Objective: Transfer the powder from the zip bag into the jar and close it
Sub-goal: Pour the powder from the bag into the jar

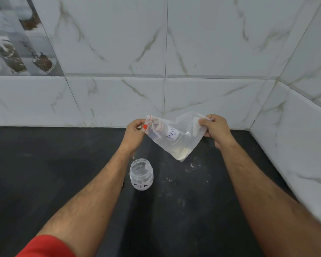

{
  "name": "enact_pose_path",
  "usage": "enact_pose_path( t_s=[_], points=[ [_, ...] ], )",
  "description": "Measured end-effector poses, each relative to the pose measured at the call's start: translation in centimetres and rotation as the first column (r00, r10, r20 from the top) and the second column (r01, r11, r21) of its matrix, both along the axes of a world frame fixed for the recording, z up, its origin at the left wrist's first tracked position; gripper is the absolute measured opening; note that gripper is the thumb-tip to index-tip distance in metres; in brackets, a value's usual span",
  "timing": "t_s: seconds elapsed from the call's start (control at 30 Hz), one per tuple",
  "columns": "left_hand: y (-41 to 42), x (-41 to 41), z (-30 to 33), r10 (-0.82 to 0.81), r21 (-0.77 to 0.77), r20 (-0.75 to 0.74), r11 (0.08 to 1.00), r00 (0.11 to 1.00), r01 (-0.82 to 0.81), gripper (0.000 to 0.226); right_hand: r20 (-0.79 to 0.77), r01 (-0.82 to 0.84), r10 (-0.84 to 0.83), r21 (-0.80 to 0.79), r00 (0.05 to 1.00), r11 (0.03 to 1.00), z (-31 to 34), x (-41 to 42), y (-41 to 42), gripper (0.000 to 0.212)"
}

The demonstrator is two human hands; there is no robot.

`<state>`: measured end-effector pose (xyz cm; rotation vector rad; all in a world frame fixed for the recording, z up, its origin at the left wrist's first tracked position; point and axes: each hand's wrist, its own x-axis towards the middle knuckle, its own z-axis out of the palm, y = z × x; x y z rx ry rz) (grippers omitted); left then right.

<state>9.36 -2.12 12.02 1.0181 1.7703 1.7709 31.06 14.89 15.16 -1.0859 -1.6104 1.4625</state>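
Above dark counter [63, 173]: left hand [135, 133] and right hand [214, 127] each pinch zip bag [176, 140]. Jar [141, 174], open, label reads "MILK".

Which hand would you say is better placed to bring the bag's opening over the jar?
Probably the left hand: it pinches the zip bag at its zipper end, and the open jar stands just below it.

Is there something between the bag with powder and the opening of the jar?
Nothing visible. The zip bag hangs in both hands above the counter, right of and behind the jar, whose mouth is open with no lid.
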Motion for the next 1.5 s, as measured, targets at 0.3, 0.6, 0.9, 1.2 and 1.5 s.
enact_pose_path(
  t_s=[0.3,0.6,0.9,1.2,1.5],
  points=[
    [1.6,1.0,5.4,-0.038,-0.004,-0.356,0.999,0.934,0.039,0.015,-0.083,0.048,-0.071,-0.253,0.994,0.966,-1.1,-0.1,0.1,0.003],
    [2.6,2.7,7.9,0.005,0.061,-0.358,0.998,0.934,0.018,0.018,-0.201,0.119,-0.211,-0.39,0.957,0.913,-2.3,-0.9,-2.4,0.046],
    [4.3,4.8,11.2,0.104,-0.039,-0.673,0.984,0.733,-0.176,0.018,-0.193,0.32,-0.442,-0.454,0.876,0.832,-5.4,-2.7,-10.5,0.027],
    [5.4,5.9,13.5,0.115,-0.05,-0.58,0.983,0.807,-0.176,0.013,-0.513,-0.267,-0.25,-0.732,0.821,0.627,-6.7,-6.2,-13.4,0.101],
    [1.7,2.6,11.9,-0.001,-0.062,-0.242,0.998,0.97,-0.014,0.018,-0.733,-0.446,-0.509,-0.679,0.451,0.584,-6.2,-7.1,-10.9,0.101]
  ],
)
